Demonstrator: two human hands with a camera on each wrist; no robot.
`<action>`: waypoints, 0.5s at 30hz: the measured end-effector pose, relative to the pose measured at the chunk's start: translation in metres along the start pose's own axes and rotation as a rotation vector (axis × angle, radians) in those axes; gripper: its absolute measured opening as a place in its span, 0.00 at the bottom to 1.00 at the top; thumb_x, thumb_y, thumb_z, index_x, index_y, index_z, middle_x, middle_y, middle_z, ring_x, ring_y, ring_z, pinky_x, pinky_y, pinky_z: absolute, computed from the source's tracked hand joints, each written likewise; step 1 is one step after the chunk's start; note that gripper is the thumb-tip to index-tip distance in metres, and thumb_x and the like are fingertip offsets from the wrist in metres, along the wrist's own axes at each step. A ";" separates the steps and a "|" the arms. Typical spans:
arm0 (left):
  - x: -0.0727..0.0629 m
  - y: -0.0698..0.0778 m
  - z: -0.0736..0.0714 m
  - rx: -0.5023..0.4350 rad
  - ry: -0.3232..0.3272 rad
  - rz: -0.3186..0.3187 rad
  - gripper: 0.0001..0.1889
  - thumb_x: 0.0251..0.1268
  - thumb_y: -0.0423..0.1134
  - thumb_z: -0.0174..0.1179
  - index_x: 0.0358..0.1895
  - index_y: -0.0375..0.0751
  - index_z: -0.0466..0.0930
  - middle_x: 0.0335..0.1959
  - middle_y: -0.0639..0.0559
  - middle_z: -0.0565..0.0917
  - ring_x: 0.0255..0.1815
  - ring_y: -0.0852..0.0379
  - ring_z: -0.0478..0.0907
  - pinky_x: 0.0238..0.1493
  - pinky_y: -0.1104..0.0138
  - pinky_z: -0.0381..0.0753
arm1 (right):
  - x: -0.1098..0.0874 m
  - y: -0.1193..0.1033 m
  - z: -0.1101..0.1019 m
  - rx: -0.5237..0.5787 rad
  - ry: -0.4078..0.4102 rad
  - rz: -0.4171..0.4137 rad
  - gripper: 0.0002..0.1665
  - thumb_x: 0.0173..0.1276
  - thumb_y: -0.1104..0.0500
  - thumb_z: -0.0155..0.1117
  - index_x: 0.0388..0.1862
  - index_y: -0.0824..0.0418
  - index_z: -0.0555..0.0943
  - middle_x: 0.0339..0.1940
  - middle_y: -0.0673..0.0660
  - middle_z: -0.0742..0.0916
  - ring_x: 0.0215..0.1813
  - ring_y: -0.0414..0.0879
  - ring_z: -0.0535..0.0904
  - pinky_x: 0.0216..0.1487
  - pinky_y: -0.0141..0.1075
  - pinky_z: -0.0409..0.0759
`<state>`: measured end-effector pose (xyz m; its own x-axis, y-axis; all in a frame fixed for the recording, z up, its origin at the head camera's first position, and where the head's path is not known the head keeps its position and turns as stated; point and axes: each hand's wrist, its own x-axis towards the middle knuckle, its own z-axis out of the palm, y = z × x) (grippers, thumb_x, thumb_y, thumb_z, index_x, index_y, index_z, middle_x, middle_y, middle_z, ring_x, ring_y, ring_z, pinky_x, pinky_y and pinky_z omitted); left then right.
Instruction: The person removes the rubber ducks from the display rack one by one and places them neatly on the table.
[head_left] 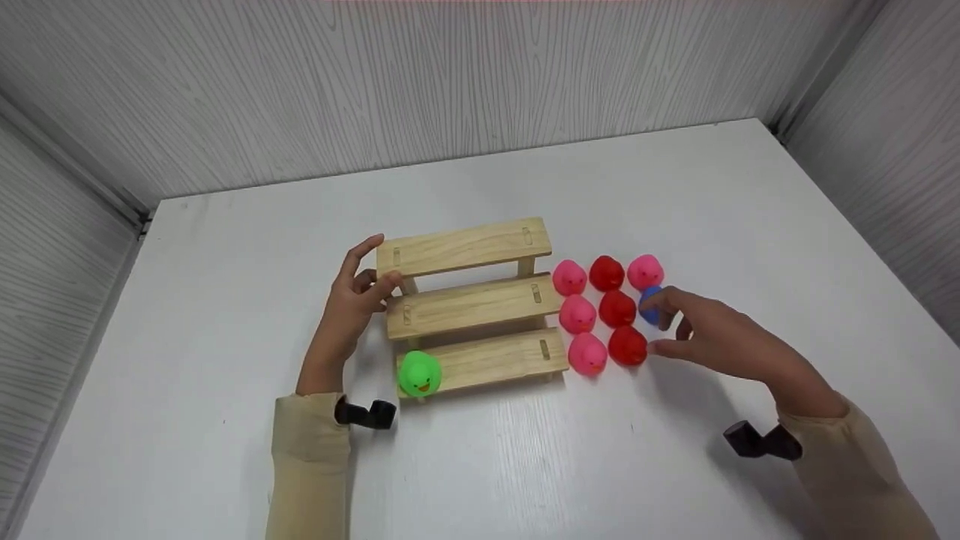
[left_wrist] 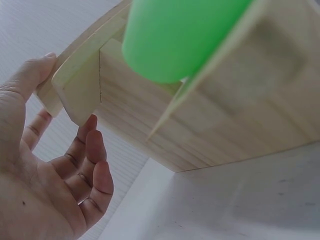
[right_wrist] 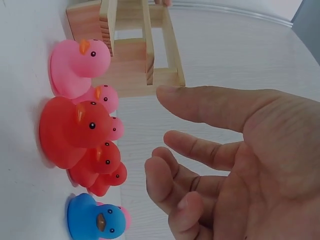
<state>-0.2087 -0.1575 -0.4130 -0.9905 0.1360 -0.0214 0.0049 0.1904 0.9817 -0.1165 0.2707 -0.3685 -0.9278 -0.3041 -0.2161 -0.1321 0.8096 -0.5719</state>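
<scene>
A three-step wooden stand (head_left: 474,309) rests on the white table. At its left end my left hand (head_left: 355,298) grips the top board, thumb in front and index finger at the back. The other left fingers are bent below the board in the left wrist view. A green rubber duck (head_left: 420,373) sits at the left end of the lowest step. My right hand (head_left: 716,337) hovers over the right side of the duck group, fingers apart and holding nothing. Beneath it is a blue rubber duck (right_wrist: 95,217), partly covered by the fingers in the head view.
Right of the stand, several pink ducks (head_left: 577,313) and three red ducks (head_left: 618,309) stand close together in columns. One pink duck (head_left: 646,271) is behind the blue one. Pale panel walls (head_left: 420,90) enclose the back and sides of the table (head_left: 247,285).
</scene>
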 end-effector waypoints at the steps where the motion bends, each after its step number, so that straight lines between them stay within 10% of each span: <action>1: 0.000 0.000 0.000 0.001 0.000 -0.001 0.33 0.67 0.43 0.60 0.73 0.61 0.58 0.38 0.53 0.78 0.37 0.59 0.74 0.39 0.68 0.74 | 0.000 -0.001 0.001 0.005 0.004 -0.004 0.32 0.59 0.57 0.72 0.60 0.59 0.70 0.48 0.59 0.80 0.44 0.49 0.76 0.35 0.34 0.78; 15: 0.000 -0.001 0.001 -0.002 0.003 0.006 0.33 0.66 0.43 0.60 0.73 0.61 0.58 0.41 0.50 0.78 0.40 0.56 0.74 0.39 0.68 0.75 | 0.013 -0.014 0.024 0.162 0.101 -0.052 0.33 0.58 0.58 0.73 0.60 0.62 0.70 0.44 0.58 0.79 0.42 0.49 0.76 0.34 0.30 0.78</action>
<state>-0.2089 -0.1568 -0.4139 -0.9908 0.1343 -0.0150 0.0106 0.1878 0.9821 -0.1180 0.2431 -0.3826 -0.9525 -0.2849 -0.1073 -0.1302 0.6999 -0.7022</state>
